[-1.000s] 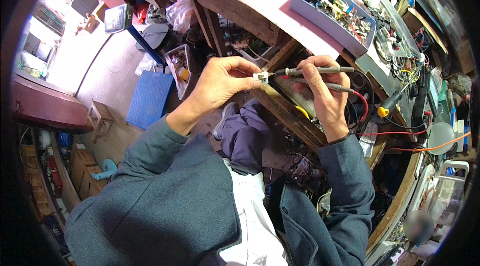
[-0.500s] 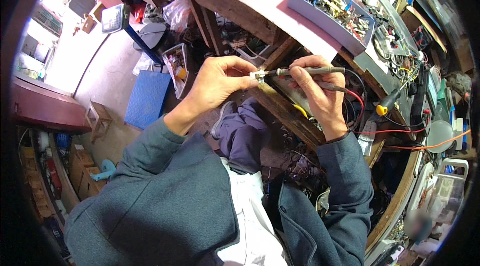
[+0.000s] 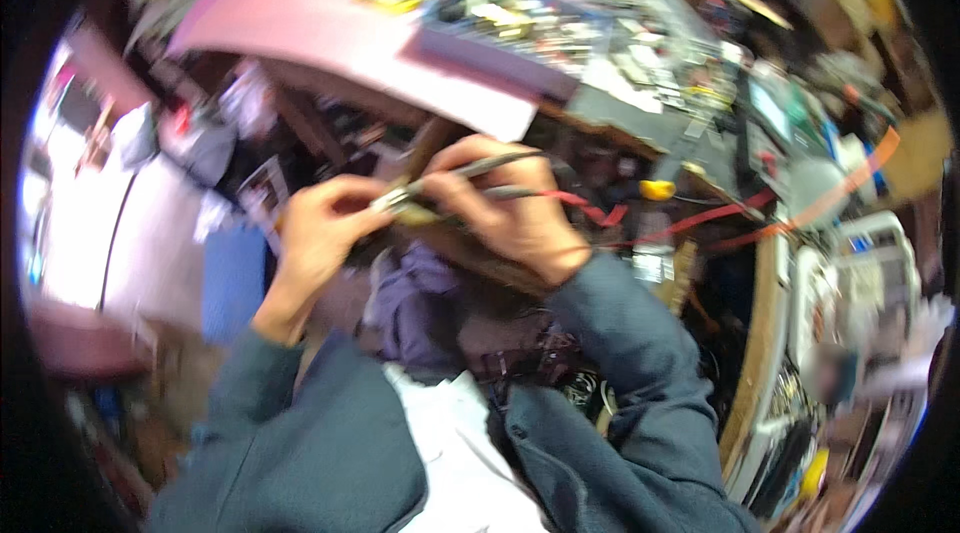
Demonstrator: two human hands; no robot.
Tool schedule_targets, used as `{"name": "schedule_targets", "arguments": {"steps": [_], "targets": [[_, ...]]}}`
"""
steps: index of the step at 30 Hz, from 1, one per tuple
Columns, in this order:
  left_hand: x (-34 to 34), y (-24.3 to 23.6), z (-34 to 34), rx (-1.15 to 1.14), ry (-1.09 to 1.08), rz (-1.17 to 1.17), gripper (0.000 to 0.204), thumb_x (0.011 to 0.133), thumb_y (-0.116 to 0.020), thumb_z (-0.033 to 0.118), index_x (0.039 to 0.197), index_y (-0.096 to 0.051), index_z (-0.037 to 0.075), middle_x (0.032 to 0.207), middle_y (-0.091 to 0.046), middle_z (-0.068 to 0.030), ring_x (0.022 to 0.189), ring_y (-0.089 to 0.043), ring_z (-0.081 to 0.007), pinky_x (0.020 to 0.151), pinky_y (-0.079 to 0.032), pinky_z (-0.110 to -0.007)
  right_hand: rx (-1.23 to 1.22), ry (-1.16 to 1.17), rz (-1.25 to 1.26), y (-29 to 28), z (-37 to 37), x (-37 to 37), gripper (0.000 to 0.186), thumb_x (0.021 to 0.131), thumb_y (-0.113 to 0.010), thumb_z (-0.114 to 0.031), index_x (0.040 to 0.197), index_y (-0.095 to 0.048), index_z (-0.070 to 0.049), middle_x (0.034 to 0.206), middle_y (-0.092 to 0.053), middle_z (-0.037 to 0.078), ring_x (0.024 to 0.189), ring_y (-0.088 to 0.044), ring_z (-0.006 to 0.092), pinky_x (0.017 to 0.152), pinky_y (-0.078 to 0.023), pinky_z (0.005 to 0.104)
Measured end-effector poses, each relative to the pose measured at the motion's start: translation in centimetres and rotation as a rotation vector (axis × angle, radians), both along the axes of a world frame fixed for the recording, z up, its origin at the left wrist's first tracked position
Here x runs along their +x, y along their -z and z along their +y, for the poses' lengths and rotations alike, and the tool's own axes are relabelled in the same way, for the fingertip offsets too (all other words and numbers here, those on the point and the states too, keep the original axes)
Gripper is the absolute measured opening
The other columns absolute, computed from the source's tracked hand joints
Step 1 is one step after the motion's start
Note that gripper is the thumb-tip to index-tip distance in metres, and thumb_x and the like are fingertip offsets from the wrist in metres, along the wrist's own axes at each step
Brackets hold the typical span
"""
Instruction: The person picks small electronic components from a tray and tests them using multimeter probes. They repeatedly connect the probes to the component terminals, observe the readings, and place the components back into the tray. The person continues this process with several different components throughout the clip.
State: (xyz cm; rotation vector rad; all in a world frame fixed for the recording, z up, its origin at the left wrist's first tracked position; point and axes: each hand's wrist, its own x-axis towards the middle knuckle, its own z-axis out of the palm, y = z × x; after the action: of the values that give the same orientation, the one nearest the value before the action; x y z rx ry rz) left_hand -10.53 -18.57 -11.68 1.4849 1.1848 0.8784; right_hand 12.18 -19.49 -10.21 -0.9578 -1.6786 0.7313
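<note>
The picture is smeared by motion. Between the thumb and fingers of my left hand (image 3: 322,238) is a small white and metal part (image 3: 392,201), too blurred to name more exactly. My right hand (image 3: 515,218) is closed round two slim test probes, held like a pen. The upper one is a dark test probe (image 3: 497,162), and the lower test probe (image 3: 512,193) trails a red lead (image 3: 590,210). The probes point at the small part, right beside my left fingertips; whether their tips touch it, I cannot tell.
Ahead is a pink-topped bench (image 3: 290,3) with a blue-grey box (image 3: 490,61) of small parts. A yellow-ended tool (image 3: 657,190) lies right of my right hand, near an orange cable (image 3: 850,190). A white bin (image 3: 800,318) stands far right, a blue platform (image 3: 232,283) left.
My view has swung, so bench, box and hands sit further left in the picture. Both hands keep their holds and stay close together.
</note>
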Motion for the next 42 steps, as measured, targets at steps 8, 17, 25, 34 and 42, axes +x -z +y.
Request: {"name": "schedule_targets", "arguments": {"steps": [8, 17, 25, 34, 42], "targets": [[0.2, 1.5, 0.5, -0.114, -0.092, -0.265, 0.025, 0.079, -0.075, -0.005, 0.104, -0.07, -0.003, 0.091, -0.071, -0.0067, 0.081, -0.067, -0.0122, 0.075, -0.055, -0.024, 0.149, -0.027, 0.033, 0.8, 0.9, 0.1, 0.016, 0.087, -0.075, -0.017, 0.086, -0.066, -0.003, 0.075, -0.067, 0.01, 0.065, -0.067, 0.0197, 0.057, -0.053, 0.032], [0.1, 2.2, 0.1, -0.007, -0.169, -0.255, 0.031, 0.083, -0.07, -0.004, 0.114, -0.065, -0.004, 0.1, -0.069, -0.0086, 0.084, -0.067, -0.014, 0.077, -0.056, -0.026, 0.149, -0.035, 0.025, 0.7, 0.7, 0.2, 0.015, 0.086, -0.076, -0.013, 0.089, -0.067, -0.002, 0.079, -0.069, 0.011, 0.069, -0.067, 0.0203, 0.061, -0.053, 0.0315], [0.2, 1.8, 0.2, -0.012, -0.143, -0.221, 0.027, 0.082, -0.07, -0.006, 0.108, -0.068, -0.004, 0.093, -0.069, -0.0054, 0.083, -0.064, -0.0119, 0.08, -0.051, -0.024, 0.207, -0.03, 0.057, 0.8, 0.8, 0.1, 0.016, 0.086, -0.076, -0.014, 0.088, -0.066, -0.002, 0.077, -0.067, 0.011, 0.067, -0.067, 0.0222, 0.059, -0.052, 0.033], [0.3, 1.3, 0.3, -0.038, -0.134, -0.258, 0.025, 0.081, -0.073, -0.007, 0.105, -0.07, -0.004, 0.093, -0.071, -0.0057, 0.082, -0.065, -0.0104, 0.078, -0.051, -0.022, 0.24, -0.046, 0.073, 0.7, 0.9, 0.2, 0.018, 0.087, -0.075, -0.016, 0.086, -0.062, -0.003, 0.075, -0.064, 0.011, 0.065, -0.064, 0.0246, 0.057, -0.051, 0.0346], [0.2, 1.6, 0.5, -0.034, -0.118, -0.262, 0.025, 0.081, -0.072, -0.008, 0.105, -0.07, -0.004, 0.093, -0.072, -0.0066, 0.082, -0.066, -0.0105, 0.078, -0.053, -0.022, 0.242, -0.05, 0.099, 0.6, 0.9, 0.2, 0.017, 0.087, -0.074, -0.015, 0.086, -0.062, -0.003, 0.075, -0.064, 0.011, 0.066, -0.065, 0.026, 0.058, -0.051, 0.0349]]}}
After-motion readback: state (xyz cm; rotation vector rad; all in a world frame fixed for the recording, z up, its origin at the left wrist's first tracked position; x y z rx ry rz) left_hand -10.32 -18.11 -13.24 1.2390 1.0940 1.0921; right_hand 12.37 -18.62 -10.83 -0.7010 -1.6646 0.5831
